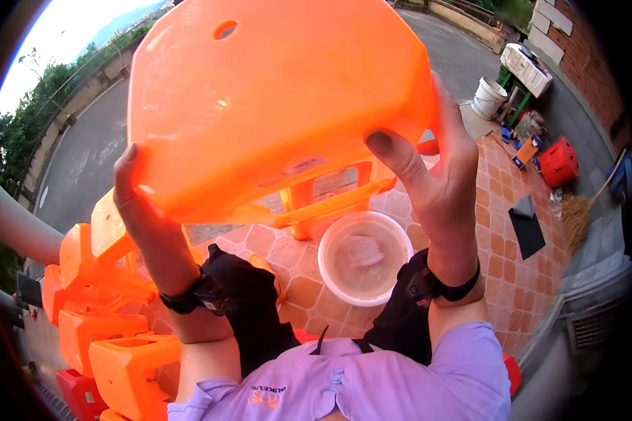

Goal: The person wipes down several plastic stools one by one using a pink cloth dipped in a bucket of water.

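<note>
An orange plastic stool [279, 100] is held up before me, tilted, with its seat facing me and a small label on one side. My left hand [131, 184] grips its left edge, most of the fingers hidden behind it. On the opposite edge, my right hand [440, 163] has its thumb against the near side and its fingers around the far side. Below the stool, between my knees, a white basin [326, 273] of cloudy water stands on the tiles. A pale pinkish cloth or brush-like thing [361, 251] lies in the water; I cannot tell which.
Several orange plastic stools [129, 363] are piled at my left, beside a red stool [79, 392]. At right are a straw broom [576, 218], a black cloth [526, 231], a red container [558, 163] and a white bucket [489, 99]. A paved road [84, 152] runs beyond.
</note>
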Demonstrator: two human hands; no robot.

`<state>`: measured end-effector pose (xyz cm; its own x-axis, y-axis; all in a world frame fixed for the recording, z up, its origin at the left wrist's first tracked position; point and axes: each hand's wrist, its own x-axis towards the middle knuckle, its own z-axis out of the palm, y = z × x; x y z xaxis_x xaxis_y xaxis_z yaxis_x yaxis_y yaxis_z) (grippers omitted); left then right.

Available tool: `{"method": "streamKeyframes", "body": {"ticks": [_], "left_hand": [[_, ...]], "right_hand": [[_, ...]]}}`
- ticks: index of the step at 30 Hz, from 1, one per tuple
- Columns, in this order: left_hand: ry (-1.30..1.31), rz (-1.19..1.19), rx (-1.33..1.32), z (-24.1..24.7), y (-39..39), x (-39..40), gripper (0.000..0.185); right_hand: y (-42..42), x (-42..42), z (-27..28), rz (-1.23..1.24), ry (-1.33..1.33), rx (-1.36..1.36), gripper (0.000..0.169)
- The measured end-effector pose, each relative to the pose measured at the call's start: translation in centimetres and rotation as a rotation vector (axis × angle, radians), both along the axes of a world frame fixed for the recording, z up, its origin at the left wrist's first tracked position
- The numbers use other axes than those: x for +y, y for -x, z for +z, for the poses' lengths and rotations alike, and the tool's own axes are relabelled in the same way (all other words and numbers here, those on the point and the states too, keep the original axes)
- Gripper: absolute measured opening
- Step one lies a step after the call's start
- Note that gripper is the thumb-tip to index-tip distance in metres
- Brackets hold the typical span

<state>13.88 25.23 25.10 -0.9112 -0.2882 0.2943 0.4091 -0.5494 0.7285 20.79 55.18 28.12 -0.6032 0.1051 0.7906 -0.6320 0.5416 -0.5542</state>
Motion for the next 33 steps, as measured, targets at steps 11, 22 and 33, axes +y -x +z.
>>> {"method": "streamKeyframes", "body": {"ticks": [11, 22, 33], "left_hand": [[0.378, 0.393, 0.235, 4.6, -12.0, -7.7, 0.044], [0.121, 0.189, -0.14, -5.8, -1.5, -9.3, 0.022], [0.109, 0.106, -0.322, -18.2, 6.6, -8.0, 0.022]], "right_hand": [[-3.9, -6.5, -0.3, 0.306, 0.086, 0.124, 0.065], [5.6, -6.4, -15.6, 0.443, 0.26, -0.425, 0.081], [12.6, -3.9, -28.2, 0.446, 0.203, -0.62, 0.081]]}}
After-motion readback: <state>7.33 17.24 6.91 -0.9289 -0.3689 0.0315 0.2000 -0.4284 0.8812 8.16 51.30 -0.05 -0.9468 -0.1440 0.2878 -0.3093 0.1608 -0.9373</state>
